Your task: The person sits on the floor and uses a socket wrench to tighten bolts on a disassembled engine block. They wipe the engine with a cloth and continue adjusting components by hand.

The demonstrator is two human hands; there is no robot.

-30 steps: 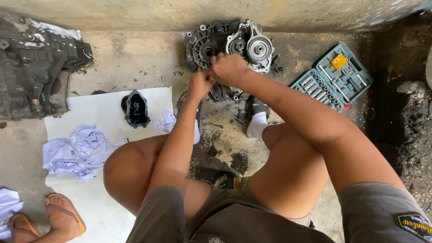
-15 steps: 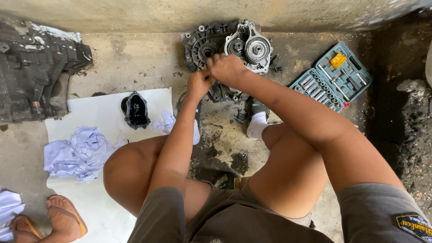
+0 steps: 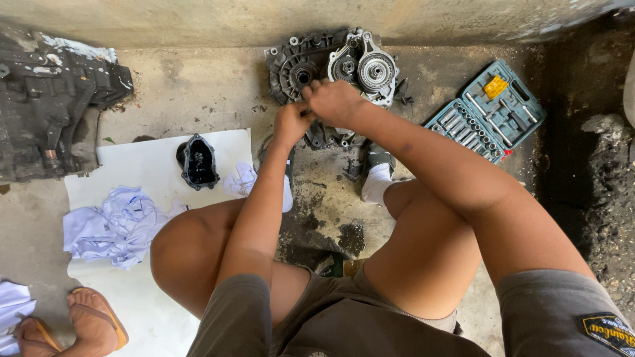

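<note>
— Gearbox housing (image 3: 334, 66), where did it sit?
— On the concrete floor (image 3: 198, 92) against the far wall, gears facing up. Going near to far: my knees came first, then my forearms reaching forward over them.
— And your hands?
— My left hand (image 3: 291, 123) and right hand (image 3: 334, 102) were together at the housing's near edge, fingers curled, touching each other. I could not tell whether they clamped on any part.
— What lay around?
— To my left, a white sheet (image 3: 145, 165) carried crumpled rags (image 3: 116, 225) and a small black cover (image 3: 197, 162). Another person's sandalled foot (image 3: 92, 324) showed beside it. Further right lay an open teal socket set (image 3: 489, 109); far left, a dark casing (image 3: 53, 99).
</note>
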